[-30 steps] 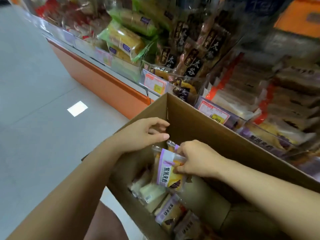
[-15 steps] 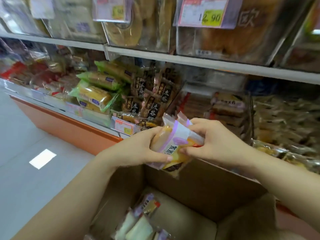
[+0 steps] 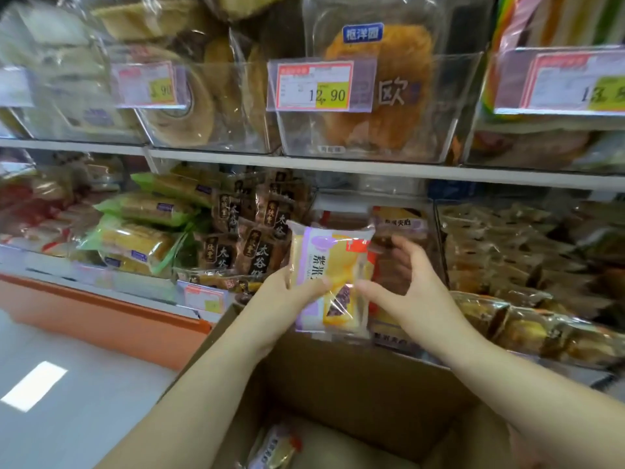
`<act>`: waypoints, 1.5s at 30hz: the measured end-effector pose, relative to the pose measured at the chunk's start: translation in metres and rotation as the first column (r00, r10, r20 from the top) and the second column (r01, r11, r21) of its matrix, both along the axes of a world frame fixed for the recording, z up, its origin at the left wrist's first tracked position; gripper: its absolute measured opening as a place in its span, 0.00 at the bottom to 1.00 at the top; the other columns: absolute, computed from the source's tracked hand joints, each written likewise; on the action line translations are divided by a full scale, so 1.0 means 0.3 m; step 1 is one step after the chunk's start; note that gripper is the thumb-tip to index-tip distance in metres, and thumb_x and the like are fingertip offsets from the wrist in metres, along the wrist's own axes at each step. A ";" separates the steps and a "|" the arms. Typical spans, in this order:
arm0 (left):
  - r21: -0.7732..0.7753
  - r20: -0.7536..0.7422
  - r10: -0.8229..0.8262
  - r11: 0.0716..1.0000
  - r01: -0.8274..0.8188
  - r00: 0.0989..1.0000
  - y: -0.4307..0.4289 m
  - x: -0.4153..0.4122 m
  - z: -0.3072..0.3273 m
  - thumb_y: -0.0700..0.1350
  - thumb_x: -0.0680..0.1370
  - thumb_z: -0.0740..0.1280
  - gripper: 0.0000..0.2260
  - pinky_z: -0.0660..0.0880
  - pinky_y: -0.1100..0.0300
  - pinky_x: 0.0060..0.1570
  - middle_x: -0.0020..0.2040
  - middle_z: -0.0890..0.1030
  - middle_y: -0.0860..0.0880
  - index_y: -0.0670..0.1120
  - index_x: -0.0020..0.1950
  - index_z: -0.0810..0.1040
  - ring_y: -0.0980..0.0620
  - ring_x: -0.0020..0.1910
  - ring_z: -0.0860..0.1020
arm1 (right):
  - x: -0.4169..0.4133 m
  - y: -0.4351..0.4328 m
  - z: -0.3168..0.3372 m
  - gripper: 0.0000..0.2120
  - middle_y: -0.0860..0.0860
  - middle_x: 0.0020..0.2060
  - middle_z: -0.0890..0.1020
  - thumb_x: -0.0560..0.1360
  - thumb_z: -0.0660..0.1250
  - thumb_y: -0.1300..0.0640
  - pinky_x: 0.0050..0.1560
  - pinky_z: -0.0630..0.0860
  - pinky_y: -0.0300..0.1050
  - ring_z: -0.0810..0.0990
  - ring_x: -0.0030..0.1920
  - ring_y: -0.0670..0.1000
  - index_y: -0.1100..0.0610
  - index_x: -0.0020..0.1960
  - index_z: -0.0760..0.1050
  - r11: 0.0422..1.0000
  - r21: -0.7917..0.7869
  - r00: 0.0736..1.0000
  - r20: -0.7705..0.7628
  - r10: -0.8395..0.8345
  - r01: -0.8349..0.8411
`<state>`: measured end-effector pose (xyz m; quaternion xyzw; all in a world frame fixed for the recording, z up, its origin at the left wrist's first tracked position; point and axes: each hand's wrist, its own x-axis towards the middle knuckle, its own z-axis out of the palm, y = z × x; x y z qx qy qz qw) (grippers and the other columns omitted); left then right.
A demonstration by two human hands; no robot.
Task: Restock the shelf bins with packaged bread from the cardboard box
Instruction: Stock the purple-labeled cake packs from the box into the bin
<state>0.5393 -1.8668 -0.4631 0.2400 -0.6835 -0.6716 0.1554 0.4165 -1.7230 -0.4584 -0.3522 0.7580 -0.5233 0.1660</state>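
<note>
**Head view: purple bread packet held upright at the mouth of its bin**

The left hand clamps the purple-and-yellow bread packet by its lower left edge, with the thumb across the front and the fingers behind. The right hand is spread apart. Its thumb tip touches the packet's lower right edge and its fingers reach past toward the bin, so it seems to steady the packet, not carry it. The packet stands upright at frame centre, above the far wall of the cardboard box. It is just in front of the clear shelf bin, which holds matching purple-labelled packets.

To place it well, I judge the right hand should press the stock back to open a slot. The left can then slide the packet in label forward and let go only once it rests. The wrapper looks soft, so a light squeeze should do.

The white shelf edge runs across just above the bin. Dark-wrapped packets crowd its left side. The freest room looks to be over the stock, under that edge. Another packet lies in the box at lower centre.
</note>
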 end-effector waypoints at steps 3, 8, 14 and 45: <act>0.123 -0.091 0.059 0.991 -0.047 0.994 0.021 -0.046 -0.001 0.44 0.77 0.66 0.12 0.80 0.58 0.42 0.51 0.84 0.46 0.44 0.60 0.77 0.49 0.48 0.83 | 0.013 -0.024 0.000 0.47 0.34 0.59 0.66 0.65 0.74 0.43 0.59 0.68 0.38 0.69 0.58 0.36 0.45 0.76 0.50 0.995 0.026 0.970 0.224 0.093 -0.101; 0.002 -0.048 0.038 0.999 -0.038 0.998 0.033 -0.120 0.003 0.59 0.76 0.65 0.21 0.79 0.48 0.52 0.56 0.82 0.50 0.50 0.65 0.72 0.50 0.53 0.82 | -0.044 -0.075 0.010 0.42 0.41 0.59 0.76 0.66 0.77 0.50 0.47 0.75 0.32 0.77 0.52 0.37 0.45 0.73 0.57 0.991 0.020 0.976 0.178 0.124 -0.130; -0.334 0.062 0.190 0.929 -0.159 0.980 -0.078 -0.145 0.014 0.57 0.77 0.65 0.25 0.70 0.54 0.63 0.63 0.77 0.52 0.50 0.71 0.65 0.53 0.61 0.76 | -0.175 -0.184 0.069 0.39 0.42 0.59 0.72 0.69 0.75 0.55 0.46 0.70 0.32 0.73 0.55 0.44 0.46 0.73 0.57 0.982 0.181 0.971 -0.219 0.101 -0.061; -0.981 0.031 0.510 -0.148 0.123 0.859 -0.311 -0.492 -0.073 0.47 0.80 0.59 0.31 0.60 0.45 0.68 0.75 0.55 0.43 0.50 0.77 0.44 0.40 0.71 0.61 | -0.658 -0.289 -0.042 0.47 0.55 0.73 0.64 0.68 0.72 0.39 0.68 0.65 0.51 0.63 0.72 0.57 0.52 0.77 0.51 0.557 0.780 0.742 -0.548 0.386 0.285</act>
